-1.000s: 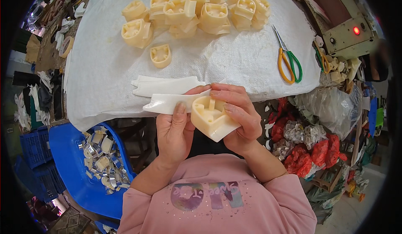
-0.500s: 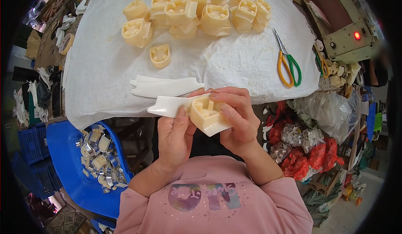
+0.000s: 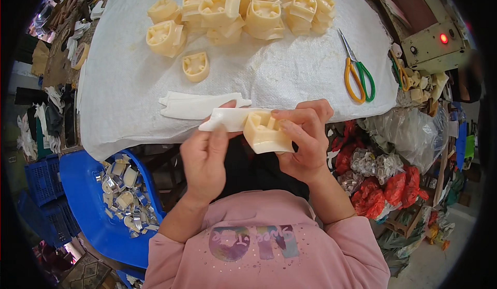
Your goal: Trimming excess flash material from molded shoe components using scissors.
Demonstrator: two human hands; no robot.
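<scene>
My right hand (image 3: pixel 309 152) grips a cream plastic shoe heel (image 3: pixel 259 132), its hollow, ribbed side facing up. A glossy white strip (image 3: pixel 223 120) wraps partly round the heel, and its notched free end sticks out to the left. My left hand (image 3: pixel 203 159) pinches that end between thumb and fingers; some of the fingers are hidden behind it. Just beyond my hands lie a few more white strips (image 3: pixel 191 106), stacked flat on the table. One small cream heel (image 3: pixel 195 67) sits apart, in front of a cluster of heels (image 3: pixel 263 19) that have white strips around them.
Orange-and-green-handled scissors (image 3: pixel 357 74) lie at the right of the white sheet (image 3: pixel 295 77) covering the table. A blue plastic chair (image 3: pixel 83 196) at lower left holds several silvery pieces. Red bags (image 3: pixel 373 196) are heaped at lower right, below a metal box with a red light (image 3: pixel 443 39).
My left hand has slid left along the strip, away from the heel. My right hand has moved slightly right with the heel, which is tipped a little differently.
</scene>
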